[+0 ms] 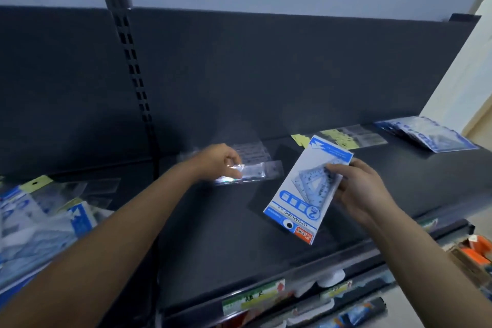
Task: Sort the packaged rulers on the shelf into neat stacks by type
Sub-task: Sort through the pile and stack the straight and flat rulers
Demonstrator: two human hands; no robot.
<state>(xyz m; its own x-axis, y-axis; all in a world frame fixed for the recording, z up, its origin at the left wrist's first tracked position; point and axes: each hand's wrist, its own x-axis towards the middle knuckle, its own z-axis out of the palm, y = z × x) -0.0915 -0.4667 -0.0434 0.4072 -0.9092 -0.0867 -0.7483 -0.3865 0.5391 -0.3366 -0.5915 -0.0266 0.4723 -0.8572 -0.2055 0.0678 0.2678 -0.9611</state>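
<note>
My right hand (356, 189) grips a blue-and-white pack of triangle rulers (306, 189) marked GEOMETRIC, held tilted above the dark shelf (213, 234). My left hand (218, 161) pinches a clear plastic ruler pack (250, 173) lying near the back of the shelf. Behind it lie more clear packs (250, 150). Yellow-headed ruler packs (343, 137) lie at the back right. A fanned stack of blue-and-white packs (426, 136) sits at the shelf's far right.
A mixed heap of blue, clear and yellow-headed packs (45, 210) covers the neighbouring shelf on the left. A slotted upright (135, 80) divides the two bays. Price labels (253, 298) line the front rail; other goods (474, 250) lie below right.
</note>
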